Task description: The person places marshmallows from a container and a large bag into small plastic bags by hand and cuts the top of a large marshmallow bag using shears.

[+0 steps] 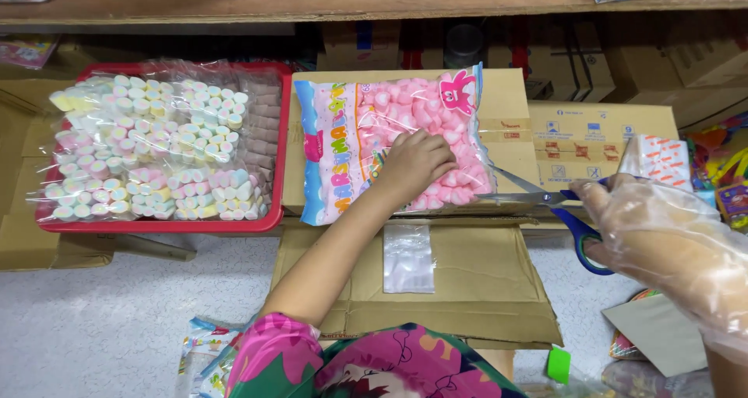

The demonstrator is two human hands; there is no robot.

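A clear bag of pink heart-shaped marshmallows (366, 125) lies on a flattened cardboard box (483, 289). My bare left hand (417, 164) presses down on the bag's lower right part, fingers curled over it. My right hand (670, 234), in a thin clear plastic glove, grips blue-handled scissors (545, 199). The blades are slightly apart and point left, with their tips at the bag's right edge near the lower corner.
A red tray (273, 222) at the left holds a bag of pastel marshmallows (156, 148). A small clear plastic bag (407, 258) lies on the cardboard below the pink bag. More boxes (600, 133), a white and red packet (658, 160) and a wooden shelf (312, 0) lie beyond. A green tape roll (558, 364) lies at the lower right.
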